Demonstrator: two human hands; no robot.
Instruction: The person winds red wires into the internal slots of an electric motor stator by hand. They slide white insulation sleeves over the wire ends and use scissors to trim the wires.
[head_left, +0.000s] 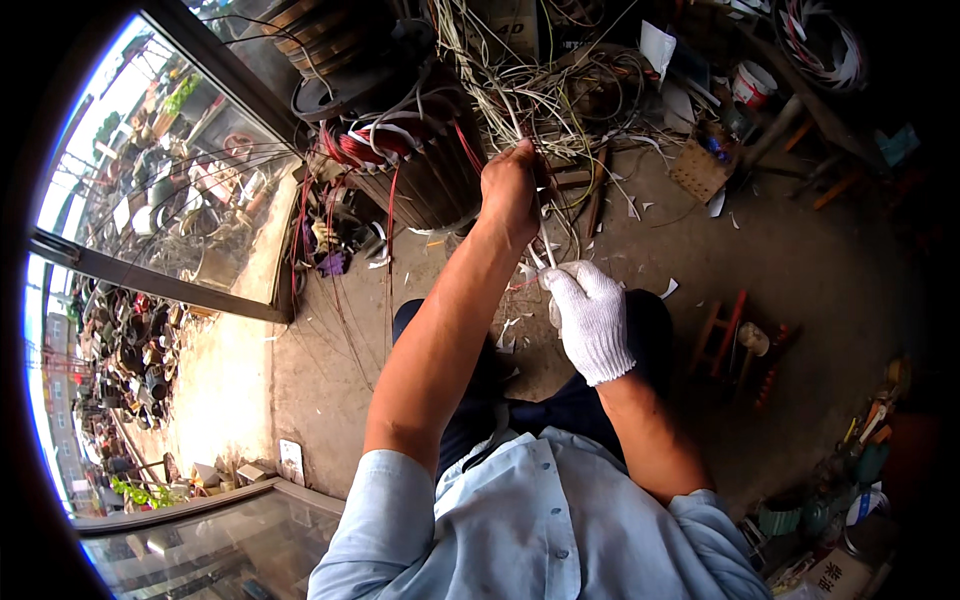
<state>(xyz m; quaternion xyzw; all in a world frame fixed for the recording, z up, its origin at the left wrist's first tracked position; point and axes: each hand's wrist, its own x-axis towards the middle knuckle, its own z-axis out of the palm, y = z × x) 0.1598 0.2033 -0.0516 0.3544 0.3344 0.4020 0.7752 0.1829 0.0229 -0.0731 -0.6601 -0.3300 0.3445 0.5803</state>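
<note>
Bare left hand [512, 195] and gloved right hand [588, 312] are closed on a pale cable [548, 248], apparently keeping it straight between them, near tangled wires [570, 100].

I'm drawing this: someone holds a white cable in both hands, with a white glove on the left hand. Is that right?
Not quite: the head view shows the white glove on the right hand, not the left hand. Both hands do hold the white cable.
</note>
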